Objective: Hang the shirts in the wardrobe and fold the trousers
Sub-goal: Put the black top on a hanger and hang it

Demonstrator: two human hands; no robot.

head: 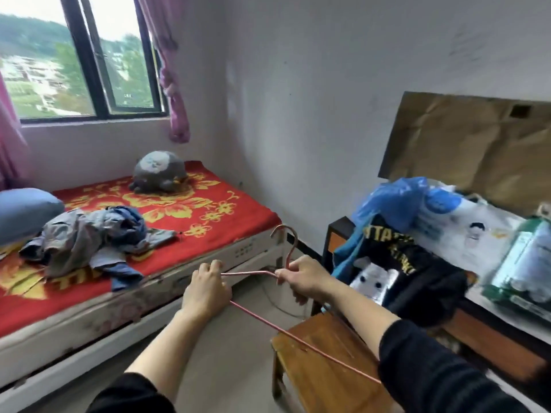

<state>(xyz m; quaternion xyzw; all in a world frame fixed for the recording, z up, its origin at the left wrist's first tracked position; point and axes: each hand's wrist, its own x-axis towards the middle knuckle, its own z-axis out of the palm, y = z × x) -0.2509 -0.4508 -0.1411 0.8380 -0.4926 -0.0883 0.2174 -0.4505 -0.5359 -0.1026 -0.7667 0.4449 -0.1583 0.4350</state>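
Observation:
I hold a thin pink wire hanger (298, 338) in front of me with both hands. My left hand (207, 289) grips its left shoulder end. My right hand (307, 277) pinches the wire just below the hook, which points up. A crumpled heap of grey and blue clothes (89, 236) lies on the bed's red flowered cover (214, 222). A black shirt with yellow lettering (399, 263) is draped over the edge of the desk at the right, next to a blue garment (346, 257).
A wooden stool (322, 368) stands under my right forearm. The desk (492, 332) carries a blue plastic bag (393, 201), white packages and a green pack. A grey plush toy (159, 171) and a blue pillow (24, 213) lie on the bed. No wardrobe is in view.

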